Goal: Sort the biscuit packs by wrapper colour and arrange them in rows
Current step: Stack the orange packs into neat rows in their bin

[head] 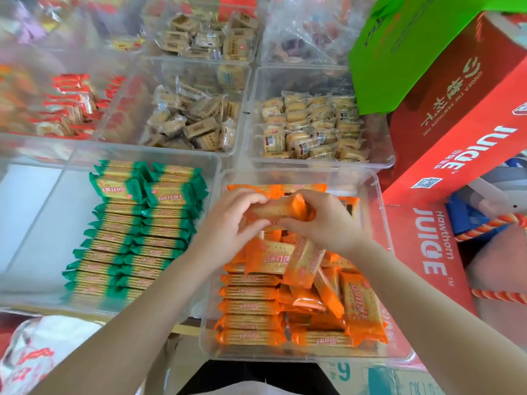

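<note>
Both my left hand and right hand pinch one orange-wrapped rectangular biscuit pack, long axis running left-right, above the clear plastic tub.

L bin w/ rowed packs beside R bin w/ packs; boxes right of it

- Single head-worn wide-angle view, looking forward and steeply down from above.
- Close over two clear plastic bins: orange-wrapped biscuit packs lower centre, green-wrapped biscuit packs lower left.
- Both forearms entering from the bottom edge, left hand and right hand meeting near frame centre.
- Farther bins blurred toward the top edge; red juice cartons at right.
- No second view, nothing shared.
</note>
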Tool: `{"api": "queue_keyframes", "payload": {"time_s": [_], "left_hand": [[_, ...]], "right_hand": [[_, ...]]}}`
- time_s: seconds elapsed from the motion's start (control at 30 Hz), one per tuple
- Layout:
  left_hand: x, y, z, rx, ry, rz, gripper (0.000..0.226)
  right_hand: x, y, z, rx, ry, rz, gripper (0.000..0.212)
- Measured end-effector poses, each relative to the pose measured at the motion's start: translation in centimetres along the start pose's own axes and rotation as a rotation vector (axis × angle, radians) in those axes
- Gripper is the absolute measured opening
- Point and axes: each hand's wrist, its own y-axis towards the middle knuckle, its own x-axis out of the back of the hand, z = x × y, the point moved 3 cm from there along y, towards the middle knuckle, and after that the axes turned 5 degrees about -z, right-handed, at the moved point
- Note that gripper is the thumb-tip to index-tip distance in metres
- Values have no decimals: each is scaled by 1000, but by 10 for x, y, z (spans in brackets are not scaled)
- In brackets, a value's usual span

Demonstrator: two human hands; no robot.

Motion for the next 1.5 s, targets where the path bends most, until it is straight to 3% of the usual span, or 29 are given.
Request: {"api": "queue_keyframes", "payload": {"time_s": [0.07, 0.13, 0.2, 0.33, 0.43, 0.5, 0.57, 0.7, 0.8, 0.9, 1.03, 1.23, 1.37, 1.5], "left_hand": [[7, -4, 3, 100, 15, 13, 44], [5, -12, 5, 198, 78, 135, 52], [4, -23, 7, 265, 144, 175, 62], [8, -42, 8, 374, 162, 90, 67], [4, -56, 10, 288, 294, 85, 55], [2, -63, 14, 252, 299, 58, 56], [3, -65, 14, 309, 221, 11, 62], [-10, -62, 1, 263, 146, 103, 86], [-28, -65, -5, 150, 288, 203, 91], [-32, -64, -12, 14, 468, 198, 74], [-42, -55, -30, -218, 455, 200, 37], [-67, -23, -38, -347, 536, 518, 56], [-67, -8, -39, -319, 573, 708, 62], [-46, 11, -31, -124, 395, 723, 53]], "right_hand": [[-12, 4, -2, -116, 226, 69, 15], [-25, 10, -7, -198, 305, 71, 12], [-41, 17, -10, -223, 256, 73, 16], [-61, 31, 1, -140, 41, -13, 27], [-70, 40, 9, -180, 65, 26, 43], [-79, 35, 10, -247, 145, 166, 52], [-85, 21, 13, -222, 141, 286, 47], [-66, 0, 4, -201, 265, 192, 41], [-33, -11, -23, -133, -71, 87, 42], [-5, -25, -62, -187, -495, 124, 57], [6, -38, -89, -440, -424, 135, 53], [-14, -37, -86, -507, -494, 129, 69], [-15, -33, -84, -558, -384, 56, 66], [-10, -30, -81, -589, -279, 82, 61]]}}
